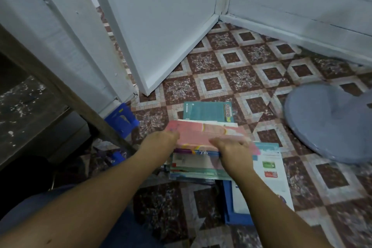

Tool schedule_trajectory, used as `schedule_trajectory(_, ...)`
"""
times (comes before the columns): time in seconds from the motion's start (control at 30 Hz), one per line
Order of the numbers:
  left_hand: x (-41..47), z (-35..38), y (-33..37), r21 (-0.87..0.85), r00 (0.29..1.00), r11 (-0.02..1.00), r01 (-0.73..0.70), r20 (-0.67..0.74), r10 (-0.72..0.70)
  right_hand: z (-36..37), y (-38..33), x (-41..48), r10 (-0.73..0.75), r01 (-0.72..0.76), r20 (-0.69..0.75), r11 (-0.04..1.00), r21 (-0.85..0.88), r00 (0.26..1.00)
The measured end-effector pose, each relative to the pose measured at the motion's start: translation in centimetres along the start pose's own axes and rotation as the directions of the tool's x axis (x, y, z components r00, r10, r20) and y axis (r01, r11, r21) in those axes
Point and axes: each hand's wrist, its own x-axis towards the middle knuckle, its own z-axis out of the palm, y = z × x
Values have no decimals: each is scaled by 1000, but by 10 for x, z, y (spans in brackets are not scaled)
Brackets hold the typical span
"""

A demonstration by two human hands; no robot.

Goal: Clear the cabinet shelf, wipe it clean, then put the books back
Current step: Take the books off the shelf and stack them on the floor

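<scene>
A stack of books [193, 167] lies on the patterned tile floor. A pink book [203, 134] is on top of it. My left hand [161, 139] grips the pink book's left edge. Over the book's near right part, my right hand [231, 147] has its fingers curled on the book. A teal book [207, 111] sticks out from behind the pink one. A white and light-blue book [269, 167] lies to the right of the stack. The cabinet's dark shelf [18, 102] is at the left, behind a brown wooden frame [60, 86].
A white cabinet door [161, 26] stands open behind the books. A grey round fan base [330, 123] sits on the floor at the right. Blue plastic items lie by the cabinet [121, 119] and under the white book [231, 207].
</scene>
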Motion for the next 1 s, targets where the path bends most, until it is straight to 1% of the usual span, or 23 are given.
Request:
schedule_trajectory(0.07, -1, 10, -1, -43, 995, 999, 28, 94, -24, 28, -1, -21, 55, -60, 167, 998, 24, 984)
schedule_trajectory(0.13, -1, 17, 0, -106, 988, 992, 61, 147, -45, 44, -4, -34, 78, -80, 250, 997, -2, 965)
schedule_trajectory(0.3, -3, 33, -1, -174, 983, 981, 81, 176, -50, 53, -8, -32, 71, -77, 248, 997, 13, 966)
schedule_trajectory(0.43, -5, 41, -1, -156, 975, 986, 65, 221, -29, 65, -6, -35, 80, -84, 236, 996, 5, 969)
schedule_trajectory(0.57, -8, 47, -3, -175, 983, 983, 53, 185, -20, 68, -2, -43, 49, -58, 251, 998, 29, 967)
schedule_trajectory(0.7, -6, 49, -3, -161, 981, 985, 59, 193, -27, 69, 1, -51, 50, -65, 251, 997, 52, 967)
schedule_trajectory(0.9, -6, 61, -3, -126, 965, 992, 0, 260, 33, 80, 4, -61, 48, -71, 289, 995, 72, 956)
schedule_trajectory(1.0, -4, 66, -5, -107, 959, 994, -24, 277, 53, 86, 5, -65, 35, -57, 254, 995, 80, 967)
